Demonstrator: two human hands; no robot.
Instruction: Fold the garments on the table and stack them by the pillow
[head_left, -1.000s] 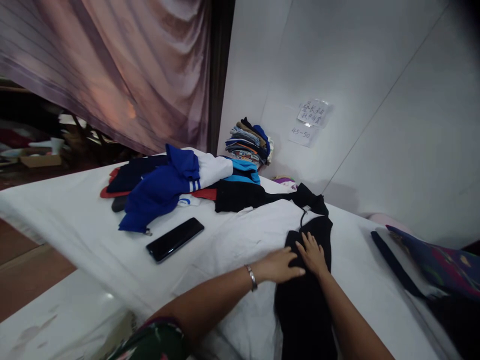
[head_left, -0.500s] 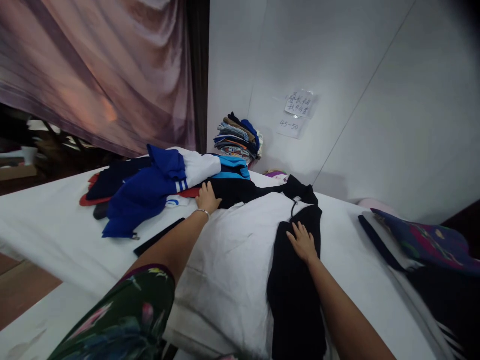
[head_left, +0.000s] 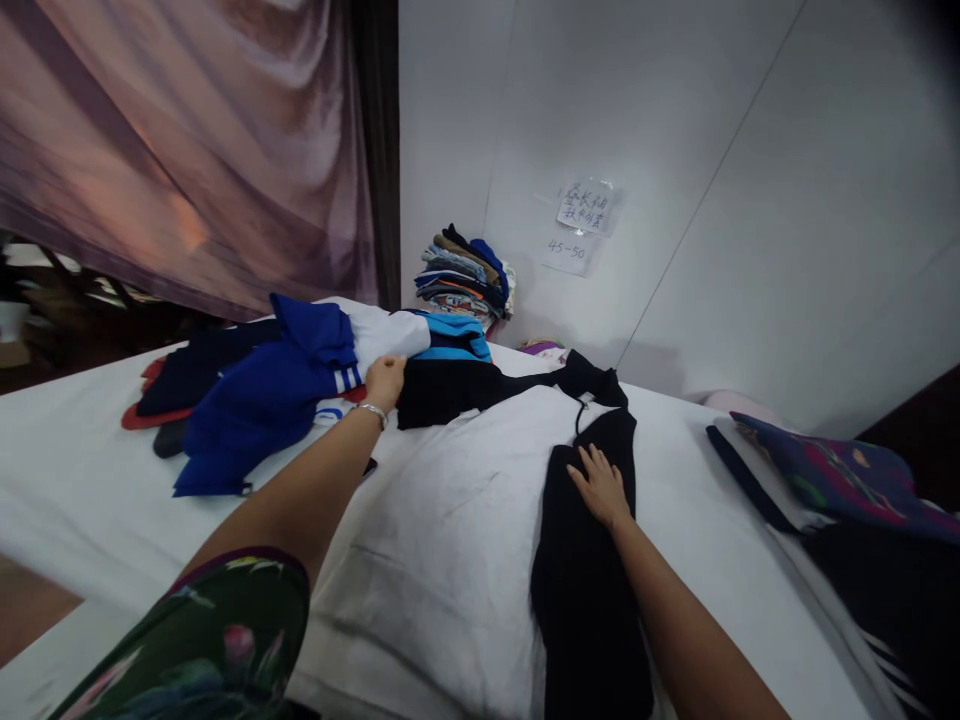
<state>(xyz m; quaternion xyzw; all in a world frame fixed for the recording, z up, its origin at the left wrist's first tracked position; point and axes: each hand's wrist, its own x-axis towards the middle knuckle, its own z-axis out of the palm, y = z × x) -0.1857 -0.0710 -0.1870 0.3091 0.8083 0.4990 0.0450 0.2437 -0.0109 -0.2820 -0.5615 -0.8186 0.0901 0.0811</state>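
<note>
A white top with black sleeves (head_left: pixel 450 500) lies spread over the table in front of me, its black collar part (head_left: pixel 589 376) and a dark cord at the far end. My right hand (head_left: pixel 602 488) rests flat on the right black sleeve (head_left: pixel 589 600), fingers stretched and slightly apart. At the outer end of the left black sleeve (head_left: pixel 450 388) is my left hand (head_left: pixel 385 382), its fingers curled together. Whether they pinch the sleeve edge is hidden. Just beyond that hand lies a blue-and-white garment (head_left: pixel 262 395).
Folded dark and red clothes (head_left: pixel 169 380) lie beneath the blue garment. A tall stack of folded clothes (head_left: pixel 461 275) stands by the wall. To the right are a patterned purple garment (head_left: pixel 847 470) and black clothing (head_left: pixel 892 590). Paper signs (head_left: pixel 585 215) hang on the wall.
My left hand has moved left off the top of the black sleeve to its end, and its fingers have curled in. My right hand stays on the sleeve. The view has shifted slightly.
</note>
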